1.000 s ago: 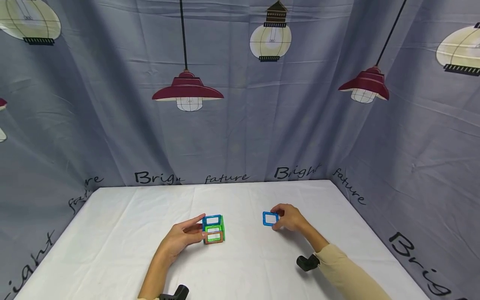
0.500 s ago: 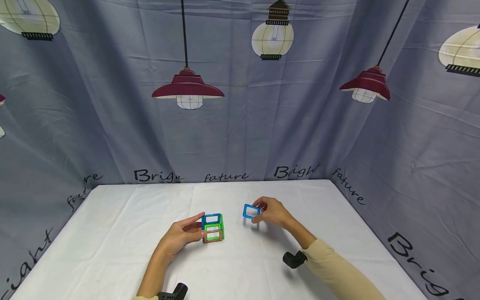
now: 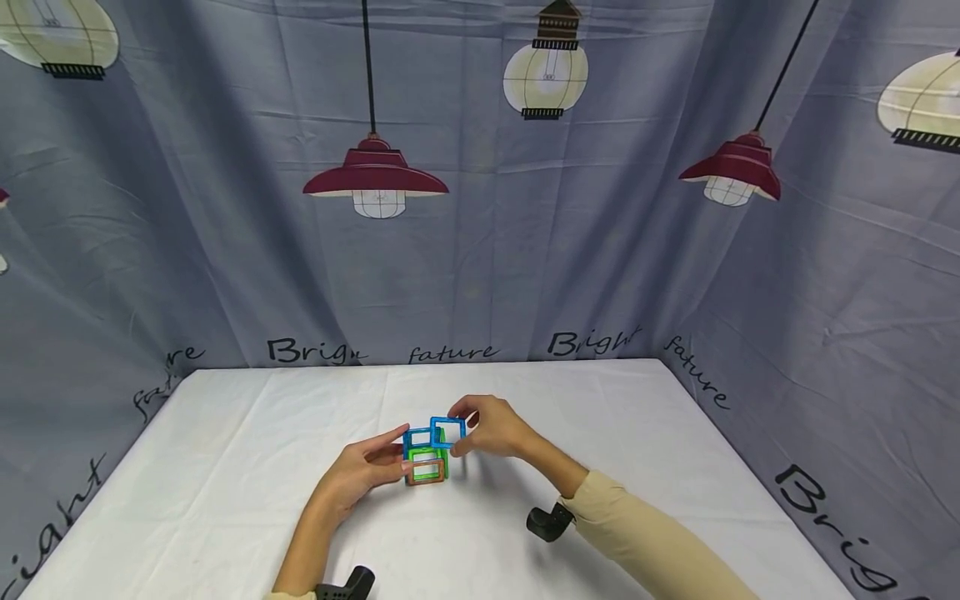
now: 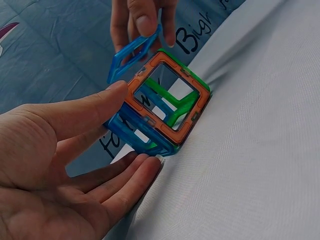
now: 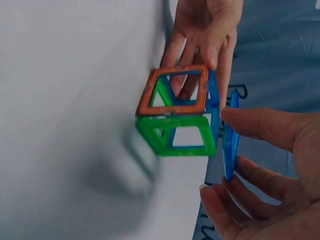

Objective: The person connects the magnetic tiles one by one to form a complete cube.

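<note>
My left hand (image 3: 363, 471) holds a small box of square magnetic tiles standing on the white cloth. Its thumb lies by the edge of the orange tile (image 4: 195, 116), which faces me, and the fingers rest along the blue side. Green tiles (image 5: 175, 121) form another side and part of the inside. My right hand (image 3: 491, 427) pinches a loose blue magnetic tile (image 5: 230, 145) between thumb and fingers. That tile is tilted just above the box's upper right part, and in the right wrist view a narrow gap shows between the two.
A white cloth (image 3: 225, 467) covers the table. Grey-blue curtains (image 3: 465, 267) printed with lamps and lettering hang behind it and at both sides. A black wrist device (image 3: 550, 522) sits at the right cuff, and another black device (image 3: 348, 583) at the left wrist.
My right hand has carried the blue tile leftward across the table to just over the box. The left hand and the box have stayed in place.
</note>
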Demonstrator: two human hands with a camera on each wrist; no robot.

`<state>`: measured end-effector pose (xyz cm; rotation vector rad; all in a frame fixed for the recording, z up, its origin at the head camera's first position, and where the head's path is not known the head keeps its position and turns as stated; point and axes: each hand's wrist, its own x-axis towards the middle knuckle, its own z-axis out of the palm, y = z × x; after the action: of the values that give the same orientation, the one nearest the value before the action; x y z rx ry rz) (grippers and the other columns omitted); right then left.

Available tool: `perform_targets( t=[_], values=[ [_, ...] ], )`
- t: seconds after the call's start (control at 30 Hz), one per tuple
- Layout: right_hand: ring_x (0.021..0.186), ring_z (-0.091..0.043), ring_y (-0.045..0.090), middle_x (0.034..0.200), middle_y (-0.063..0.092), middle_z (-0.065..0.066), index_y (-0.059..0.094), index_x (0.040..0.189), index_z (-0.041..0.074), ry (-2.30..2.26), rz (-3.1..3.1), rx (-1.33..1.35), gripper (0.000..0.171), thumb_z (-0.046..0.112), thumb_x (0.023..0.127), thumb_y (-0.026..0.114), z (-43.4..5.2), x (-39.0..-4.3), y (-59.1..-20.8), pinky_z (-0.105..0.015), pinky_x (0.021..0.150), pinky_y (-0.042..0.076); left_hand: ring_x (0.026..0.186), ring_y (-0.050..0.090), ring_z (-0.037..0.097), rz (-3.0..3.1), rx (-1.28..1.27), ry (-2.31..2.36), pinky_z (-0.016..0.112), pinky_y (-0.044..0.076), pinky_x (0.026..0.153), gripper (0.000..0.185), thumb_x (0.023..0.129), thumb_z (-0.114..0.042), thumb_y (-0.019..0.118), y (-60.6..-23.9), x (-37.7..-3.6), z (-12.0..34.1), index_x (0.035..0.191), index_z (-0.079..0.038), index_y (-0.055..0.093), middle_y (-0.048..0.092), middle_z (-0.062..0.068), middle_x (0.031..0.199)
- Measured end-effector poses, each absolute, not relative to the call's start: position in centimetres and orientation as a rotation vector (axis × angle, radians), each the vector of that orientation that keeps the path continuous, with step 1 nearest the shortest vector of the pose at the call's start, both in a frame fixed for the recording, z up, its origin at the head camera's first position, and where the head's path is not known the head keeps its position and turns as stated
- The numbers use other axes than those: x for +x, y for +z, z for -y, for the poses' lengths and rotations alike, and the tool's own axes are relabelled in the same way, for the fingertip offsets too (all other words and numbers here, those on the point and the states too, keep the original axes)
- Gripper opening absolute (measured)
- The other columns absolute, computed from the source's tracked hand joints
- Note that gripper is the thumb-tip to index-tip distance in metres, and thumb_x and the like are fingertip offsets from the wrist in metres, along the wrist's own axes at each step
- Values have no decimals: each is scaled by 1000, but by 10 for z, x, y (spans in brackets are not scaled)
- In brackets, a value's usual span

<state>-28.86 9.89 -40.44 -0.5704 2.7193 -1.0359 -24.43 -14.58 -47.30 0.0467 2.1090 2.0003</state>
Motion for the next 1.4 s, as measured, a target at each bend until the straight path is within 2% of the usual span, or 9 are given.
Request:
perform_targets(
  t=[0.37, 0.6, 0.77, 1.03, 1.4],
  values=[
    [106, -31, 62, 113, 69, -7, 71, 117, 8, -1003, -2698, -677, 49, 17, 72, 89, -74, -284, -403, -41, 86, 54, 120, 61, 25, -2111, 70, 1991, 32, 56, 90, 69, 85, -13, 82, -473, -245, 145, 148, -14, 54, 60, 22, 138],
    [99, -26, 62, 114, 70, -5, 72, 116, 11, -967, -2714, -676, 48, 19, 72, 89, -70, -285, -410, -36, 82, 53, 121, 61, 25, -2109, 74, 1991, 32, 56, 92, 69, 86, -14, 82, -475, -243, 146, 149, -13, 53, 60, 21, 138],
    [102, -29, 63, 115, 71, -7, 72, 117, 9, -956, -2711, -689, 49, 19, 72, 90, -69, -283, -413, -35, 82, 53, 120, 62, 23, -2092, 80, 1990, 29, 56, 92, 70, 86, -15, 82, -474, -242, 147, 149, -13, 52, 58, 22, 141],
    [102, -28, 62, 116, 71, -5, 73, 116, 9, -944, -2721, -703, 49, 20, 72, 89, -67, -283, -414, -31, 79, 51, 116, 62, 23, -2079, 58, 1999, 26, 55, 89, 71, 85, -6, 81, -475, -243, 148, 149, -13, 52, 57, 22, 140],
    [109, -27, 60, 123, 71, -4, 74, 121, 15, -945, -2726, -647, 51, 23, 73, 90, -69, -282, -414, -40, 85, 52, 117, 64, 24, -2100, 67, 1992, 27, 57, 90, 68, 87, -6, 79, -475, -246, 148, 149, -11, 53, 57, 25, 140]
  ],
)
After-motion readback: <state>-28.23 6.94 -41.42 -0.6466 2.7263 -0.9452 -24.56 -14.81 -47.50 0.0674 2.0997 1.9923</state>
